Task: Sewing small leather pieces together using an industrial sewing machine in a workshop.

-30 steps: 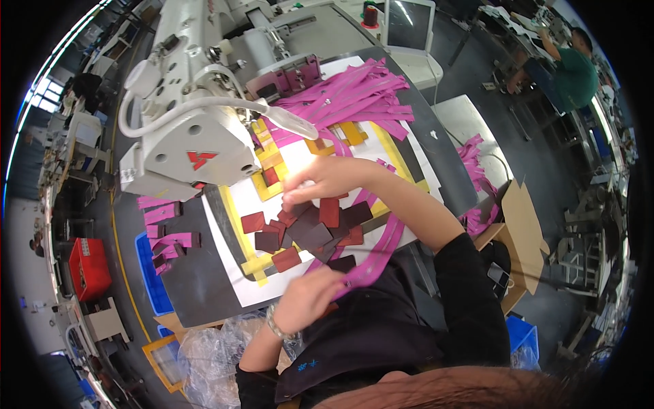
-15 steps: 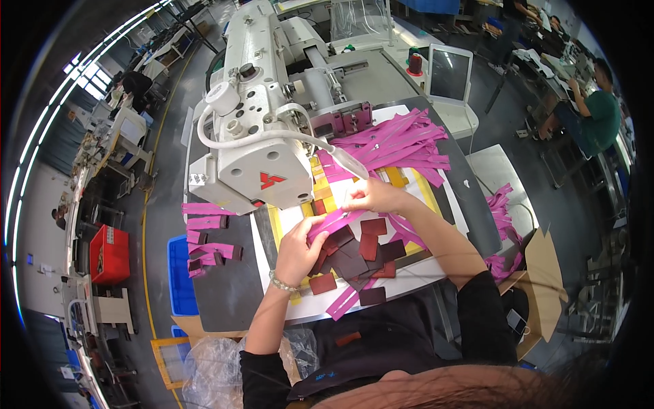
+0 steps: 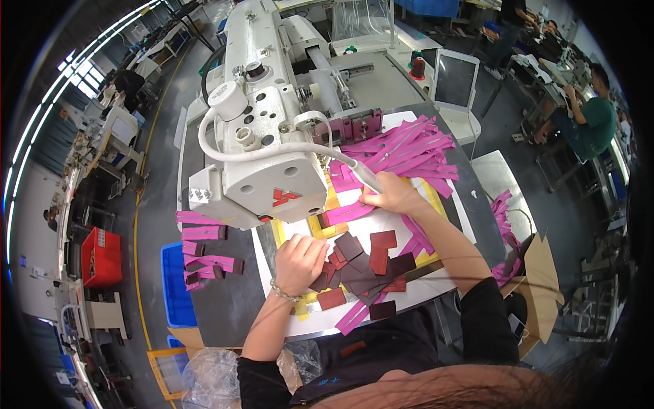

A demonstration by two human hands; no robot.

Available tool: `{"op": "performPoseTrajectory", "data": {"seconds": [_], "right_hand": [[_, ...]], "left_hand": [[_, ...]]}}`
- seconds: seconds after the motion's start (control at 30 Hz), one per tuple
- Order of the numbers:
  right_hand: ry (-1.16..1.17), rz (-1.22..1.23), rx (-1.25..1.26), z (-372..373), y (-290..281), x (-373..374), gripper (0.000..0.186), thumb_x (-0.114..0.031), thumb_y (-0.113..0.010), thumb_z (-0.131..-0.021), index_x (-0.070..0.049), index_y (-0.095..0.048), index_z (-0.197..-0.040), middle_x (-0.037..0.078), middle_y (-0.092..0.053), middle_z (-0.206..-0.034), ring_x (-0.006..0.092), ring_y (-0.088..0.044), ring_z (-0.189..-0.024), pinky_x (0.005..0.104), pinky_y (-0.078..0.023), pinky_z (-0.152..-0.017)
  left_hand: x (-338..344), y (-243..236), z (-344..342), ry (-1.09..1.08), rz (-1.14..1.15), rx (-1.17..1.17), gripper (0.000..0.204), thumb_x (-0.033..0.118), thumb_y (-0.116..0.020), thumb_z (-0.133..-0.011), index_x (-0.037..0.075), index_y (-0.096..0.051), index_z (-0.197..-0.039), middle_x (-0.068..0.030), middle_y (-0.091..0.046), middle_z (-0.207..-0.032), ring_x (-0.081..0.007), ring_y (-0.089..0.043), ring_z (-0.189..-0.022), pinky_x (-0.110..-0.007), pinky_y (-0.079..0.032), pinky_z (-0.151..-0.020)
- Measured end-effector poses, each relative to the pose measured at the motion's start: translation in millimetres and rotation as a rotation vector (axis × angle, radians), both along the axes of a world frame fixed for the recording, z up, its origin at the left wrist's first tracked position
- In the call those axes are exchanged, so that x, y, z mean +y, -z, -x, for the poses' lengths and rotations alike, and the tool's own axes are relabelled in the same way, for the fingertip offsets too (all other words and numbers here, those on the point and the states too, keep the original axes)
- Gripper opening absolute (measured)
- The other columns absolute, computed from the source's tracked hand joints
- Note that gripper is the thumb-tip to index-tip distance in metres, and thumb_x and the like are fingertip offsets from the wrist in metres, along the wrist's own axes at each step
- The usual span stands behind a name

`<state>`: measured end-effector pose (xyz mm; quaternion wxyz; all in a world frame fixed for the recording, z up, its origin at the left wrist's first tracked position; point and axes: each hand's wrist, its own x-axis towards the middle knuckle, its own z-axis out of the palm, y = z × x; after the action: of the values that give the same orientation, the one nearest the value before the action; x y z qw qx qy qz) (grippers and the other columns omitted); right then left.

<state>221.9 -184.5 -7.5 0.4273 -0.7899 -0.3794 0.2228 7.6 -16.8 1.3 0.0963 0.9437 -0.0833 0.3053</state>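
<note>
Head view, sewing station: a white industrial sewing machine (image 3: 272, 157) stands at the far side of a white work surface (image 3: 446, 283) bordered with yellow tape. Work in hand, as judged from the layout: a magenta strip (image 3: 347, 213) lies at the machine's needle area, so one piece appears to be mid-feed. A large heap of magenta strips (image 3: 402, 150) sits at the far right corner of the surface; whether these are stitched or waiting cannot be told. A scatter of dark red leather pieces (image 3: 364, 262) lies loose in the middle of the surface toward the near edge, apparently still unjoined. A smaller lot of strips with dark ends (image 3: 204, 249) rests off the left edge, on the dark table beside the machine, and looks like set-aside stock. Right hand (image 3: 392, 194): fingers curled down, pressing the magenta strip flat just beside the machine head; no lifted grip visible. Left hand (image 3: 300, 262): loosely closed, knuckles up, resting at the left edge of the dark red pieces and touching them; whether it pinches one cannot be told. Judgement: a good share of the pieces remains to be handled.
</note>
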Motion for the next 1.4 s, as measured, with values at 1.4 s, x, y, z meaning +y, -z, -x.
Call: {"op": "performPoseTrajectory", "data": {"seconds": [1.4], "right_hand": [[-0.462,-0.316,-0.556,13.9,31.2,1.2,0.034,0.002,-0.058,-0.070,-0.003,-0.067,-0.103,0.011,-0.065,-0.106,0.0276,-0.061,-0.100,0.0378,-0.046,-0.087]], "left_hand": [[-9.9,11.9,2.7,0.127,0.105,0.384,0.052,0.029,-0.066,-0.079,0.001,-0.054,-0.122,-0.0128,-0.052,-0.130,-0.0229,-0.048,-0.121,-0.037,-0.036,-0.099]]}}
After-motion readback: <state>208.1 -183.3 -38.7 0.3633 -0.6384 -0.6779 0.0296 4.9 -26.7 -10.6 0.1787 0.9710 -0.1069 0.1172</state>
